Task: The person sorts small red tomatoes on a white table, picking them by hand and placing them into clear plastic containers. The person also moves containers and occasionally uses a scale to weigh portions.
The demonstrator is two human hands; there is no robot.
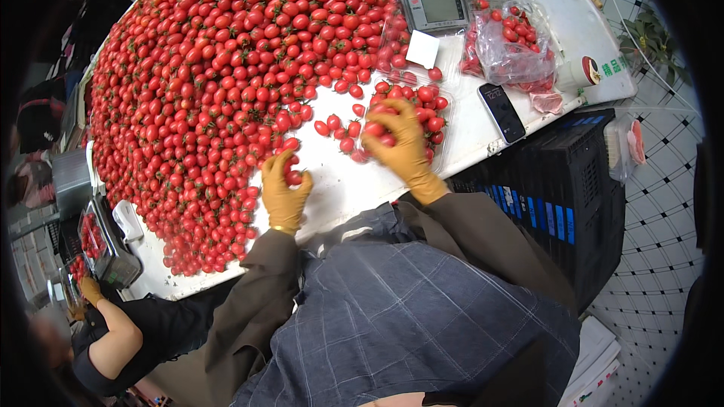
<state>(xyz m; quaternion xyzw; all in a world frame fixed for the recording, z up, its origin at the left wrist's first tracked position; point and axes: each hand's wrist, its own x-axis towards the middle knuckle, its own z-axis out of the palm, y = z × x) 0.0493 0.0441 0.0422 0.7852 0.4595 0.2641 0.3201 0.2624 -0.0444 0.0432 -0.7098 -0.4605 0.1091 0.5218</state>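
A broad heap of red cherry tomatoes [226, 79], many with green stems, covers much of the white table [334, 192]. At the heap's near edge my left hand [284, 195], in a yellow glove, curls its thumb and fingers around a couple of tomatoes [293, 177]. My right hand [404, 147], gloved alike, is over the left side of a clear plastic container [448, 138] filled with tomatoes. Tomatoes [373, 129] show between its thumb and bent fingers. A few loose tomatoes [334, 122] lie between the heap and the container.
Beyond the container stand a digital scale [438, 3] and a plastic bag of tomatoes [517, 51]. A smartphone [502, 113] lies near the table edge, above black crates [543, 198]. Another person's gloved hand [90, 290] is at lower left, near a second scale [116, 263].
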